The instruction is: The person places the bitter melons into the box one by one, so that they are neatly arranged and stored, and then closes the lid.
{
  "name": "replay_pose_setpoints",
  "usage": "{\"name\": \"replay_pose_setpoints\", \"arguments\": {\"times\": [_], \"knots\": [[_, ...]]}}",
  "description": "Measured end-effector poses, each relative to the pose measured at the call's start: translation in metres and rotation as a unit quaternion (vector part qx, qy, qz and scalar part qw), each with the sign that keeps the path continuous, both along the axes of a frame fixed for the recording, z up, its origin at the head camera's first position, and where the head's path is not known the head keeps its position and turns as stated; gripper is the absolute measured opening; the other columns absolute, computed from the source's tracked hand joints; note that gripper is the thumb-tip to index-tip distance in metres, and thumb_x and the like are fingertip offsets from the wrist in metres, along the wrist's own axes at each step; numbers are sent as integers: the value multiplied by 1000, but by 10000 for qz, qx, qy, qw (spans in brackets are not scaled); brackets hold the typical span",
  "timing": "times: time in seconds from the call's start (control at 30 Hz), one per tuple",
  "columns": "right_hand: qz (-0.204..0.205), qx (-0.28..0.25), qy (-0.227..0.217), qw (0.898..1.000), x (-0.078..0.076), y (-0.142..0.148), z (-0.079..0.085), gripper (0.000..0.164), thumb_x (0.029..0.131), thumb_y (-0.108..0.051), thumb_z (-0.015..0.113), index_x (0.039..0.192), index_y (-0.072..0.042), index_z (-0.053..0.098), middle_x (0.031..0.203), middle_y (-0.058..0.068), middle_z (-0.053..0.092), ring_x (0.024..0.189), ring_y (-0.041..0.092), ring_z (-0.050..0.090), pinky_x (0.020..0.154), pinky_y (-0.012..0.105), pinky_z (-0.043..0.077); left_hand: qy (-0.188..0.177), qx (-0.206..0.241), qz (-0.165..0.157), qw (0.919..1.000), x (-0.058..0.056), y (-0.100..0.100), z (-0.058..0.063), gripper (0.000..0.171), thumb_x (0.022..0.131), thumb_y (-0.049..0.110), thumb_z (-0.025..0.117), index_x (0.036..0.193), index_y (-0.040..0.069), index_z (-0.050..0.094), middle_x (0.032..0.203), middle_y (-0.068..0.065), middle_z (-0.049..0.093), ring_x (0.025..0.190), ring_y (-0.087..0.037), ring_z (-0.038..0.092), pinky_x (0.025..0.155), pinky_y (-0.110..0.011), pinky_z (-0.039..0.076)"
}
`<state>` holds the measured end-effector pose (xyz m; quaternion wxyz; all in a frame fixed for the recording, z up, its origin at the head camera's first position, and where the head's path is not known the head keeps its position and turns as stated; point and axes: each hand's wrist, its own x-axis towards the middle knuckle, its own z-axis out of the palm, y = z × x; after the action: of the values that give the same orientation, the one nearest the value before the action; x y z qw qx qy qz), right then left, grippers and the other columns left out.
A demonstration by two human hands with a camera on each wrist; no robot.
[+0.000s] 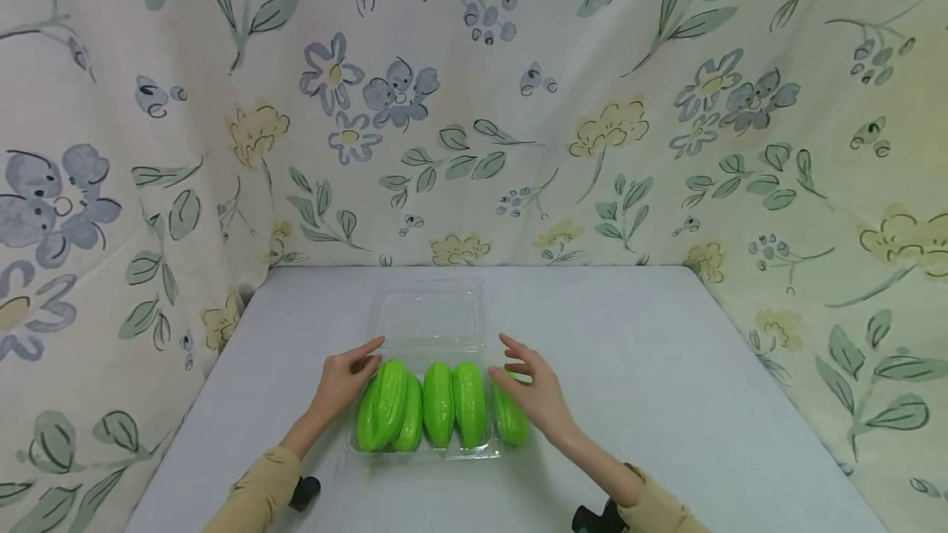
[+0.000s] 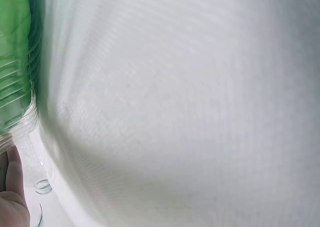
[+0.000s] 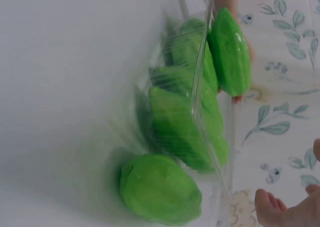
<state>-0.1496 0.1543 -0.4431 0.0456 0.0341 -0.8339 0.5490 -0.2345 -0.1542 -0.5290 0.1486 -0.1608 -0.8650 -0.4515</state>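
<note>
A clear plastic clamshell box (image 1: 474, 452) holds several bright green, glossy, ridged fruits (image 1: 439, 405) side by side. One ridged fruit (image 3: 230, 57) lies on top of the others at the left end, above the rim. My left hand (image 1: 342, 383) is at the box's left side, its fingers extended beside that fruit; its fingertips are partly hidden. Another ridged fruit (image 1: 509, 418) lies on the table just outside the right wall. Over this one is my right hand (image 1: 538, 397), fingers spread and holding nothing.
The box's transparent lid (image 1: 429, 311) lies folded back toward the far side of the white table (image 1: 629, 352). A floral cloth (image 1: 474, 105) hangs behind and along both sides. Dark wrist devices (image 1: 304, 493) show below both forearms.
</note>
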Motion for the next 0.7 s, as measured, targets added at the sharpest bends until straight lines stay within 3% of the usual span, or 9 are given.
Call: {"name": "replay_pose_setpoints", "arguments": {"times": [0.13,0.37,0.53,0.7], "knots": [[-143,128,-48,9998,-1,8,-1,54,87,-28,70,137,-22,52,126,12,57,111,32,60,86,41,52,4,16,-22,10000,0,0,0,33,88,4,65,121,5,65,104,-17,71,64,0,54,56,-19,43],[-249,298,-93,9992,-3,18,-3,55,87,-28,69,138,-21,51,126,13,56,110,31,60,89,41,51,-23,19,-16,10000,0,-1,0,34,88,4,65,121,5,65,101,-17,72,62,0,51,54,-18,42],[-329,361,-155,9987,-6,22,-3,55,87,-29,69,138,-20,51,126,16,56,112,35,59,86,43,52,-28,-5,6,10000,1,-1,1,34,88,4,65,122,6,65,103,-17,72,64,0,54,55,-18,42],[-334,472,-243,9980,-11,24,-10,53,88,-29,68,137,-16,52,126,17,56,111,37,59,83,43,52,-39,-28,7,10000,1,0,2,34,88,5,65,122,5,64,107,-17,71,73,-11,67,59,-19,46]]}}
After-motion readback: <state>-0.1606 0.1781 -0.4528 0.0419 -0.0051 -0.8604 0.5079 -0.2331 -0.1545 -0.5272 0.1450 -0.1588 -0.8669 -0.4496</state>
